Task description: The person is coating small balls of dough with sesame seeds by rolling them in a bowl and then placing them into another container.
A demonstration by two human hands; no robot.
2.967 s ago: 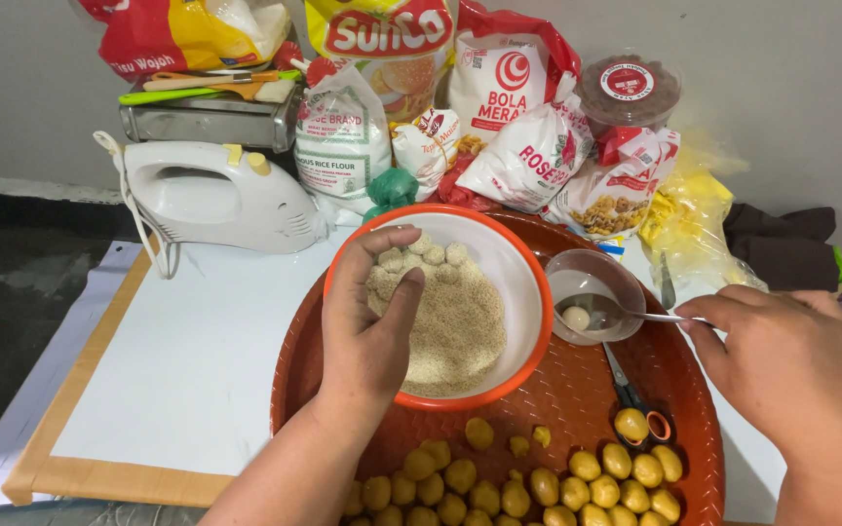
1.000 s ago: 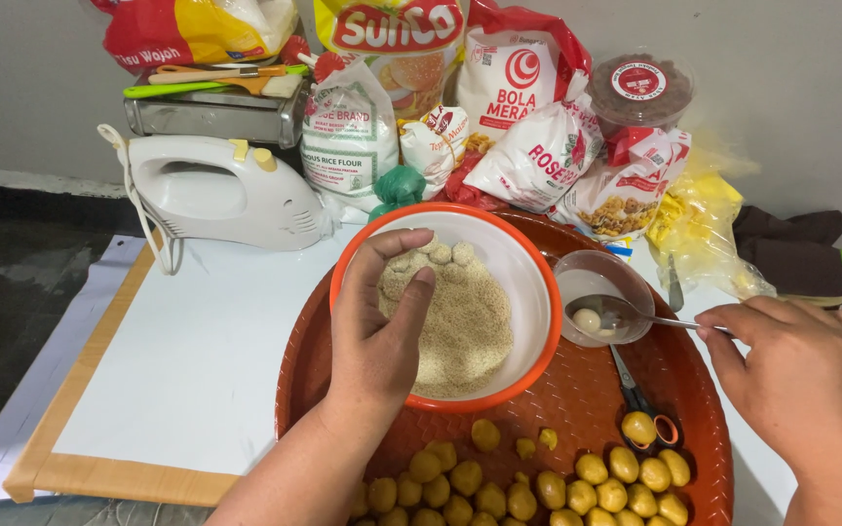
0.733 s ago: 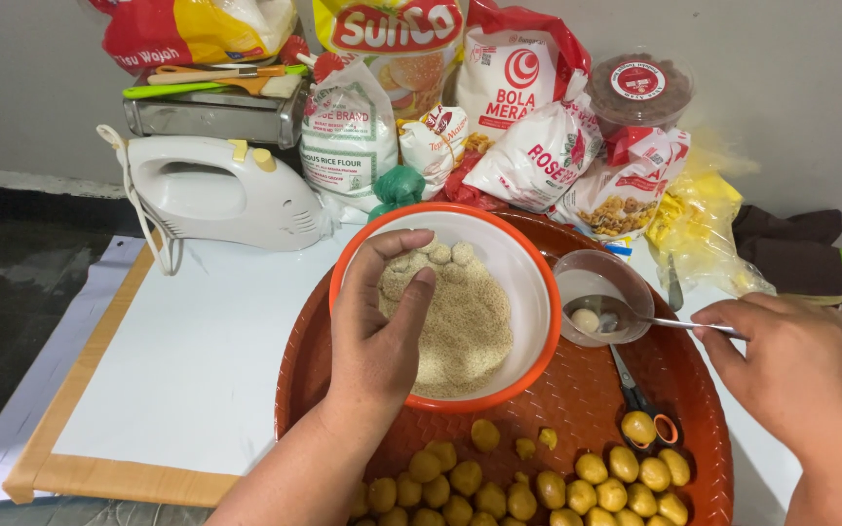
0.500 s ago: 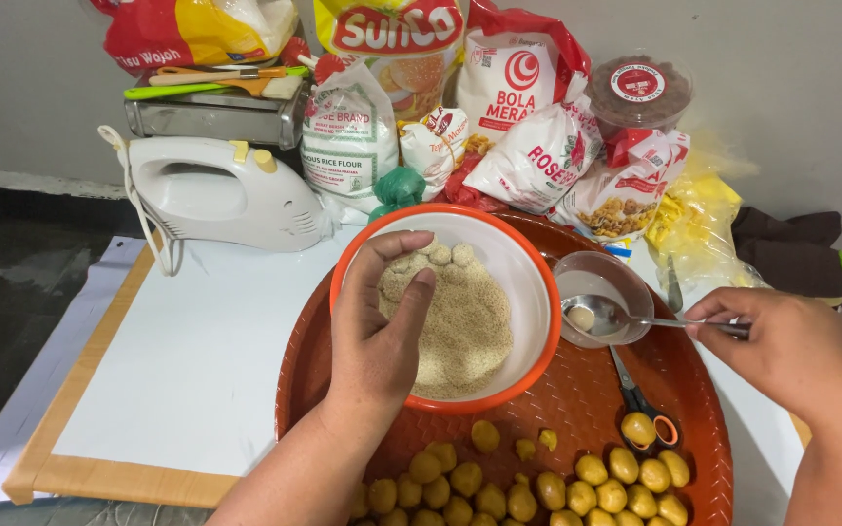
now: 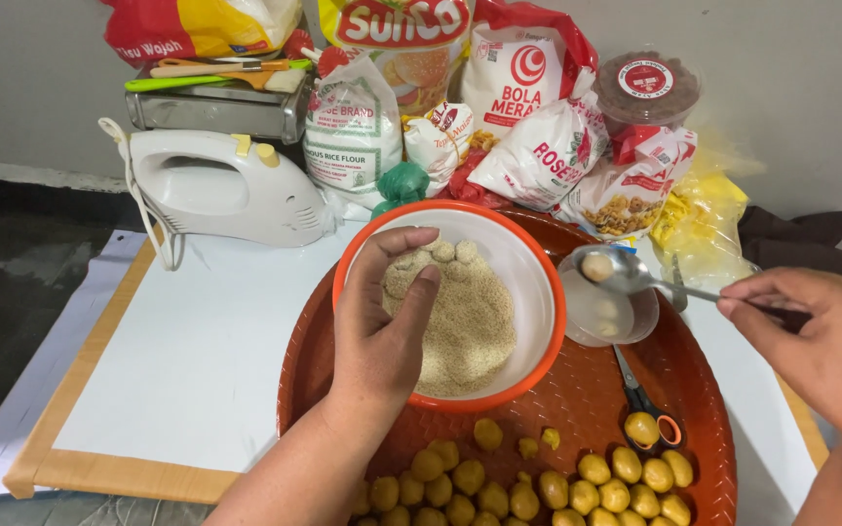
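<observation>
On the white board at the left sits a white hand mixer. Next to it, the left hand rests on the rim of the orange bowl, fingers bent down into the crumbs. Yellow dough balls lie on the round red tray below. Over at the right, the right hand pinches a spoon with one pale ball in it, above a small clear bowl.
</observation>
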